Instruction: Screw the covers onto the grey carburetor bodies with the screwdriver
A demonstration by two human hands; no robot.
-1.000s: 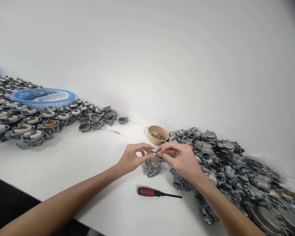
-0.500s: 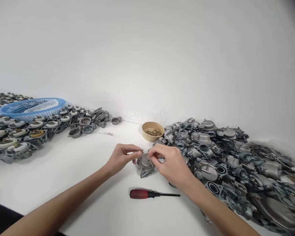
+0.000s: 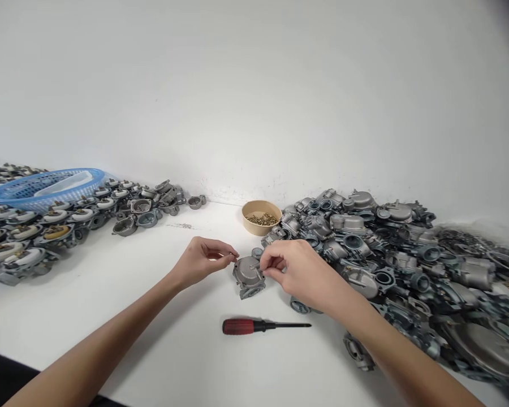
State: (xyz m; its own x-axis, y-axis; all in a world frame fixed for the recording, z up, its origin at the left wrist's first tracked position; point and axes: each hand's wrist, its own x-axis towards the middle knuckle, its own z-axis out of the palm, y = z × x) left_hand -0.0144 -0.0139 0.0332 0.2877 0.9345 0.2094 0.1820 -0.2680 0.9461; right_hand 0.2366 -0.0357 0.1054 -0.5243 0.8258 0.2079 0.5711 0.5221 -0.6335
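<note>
A grey metal carburetor [image 3: 247,272] with a round cover lies on the white table between my hands. At its upper left edge, my left hand [image 3: 204,261] pinches a small screw between thumb and forefinger, slightly apart from the cover. My right hand [image 3: 294,270] is closed at the carburetor's right edge, its fingertips pressed together; anything in them is too small or hidden to see. Nearer to me, a screwdriver [image 3: 266,325] with a red and black handle lies flat, its tip pointing right.
Beyond the carburetor stands a tan bowl [image 3: 262,229] of small brass-coloured screws. Carburetors [image 3: 352,243] are heaped along the right side. To the left are rows of parts with white rings [image 3: 82,215], a blue basket [image 3: 44,198] and loose metal float bowls [image 3: 124,226].
My left hand has drawn back a little to the left, uncovering more of the carburetor's cover. My right hand stays at the right edge. The view has shifted slightly.
</note>
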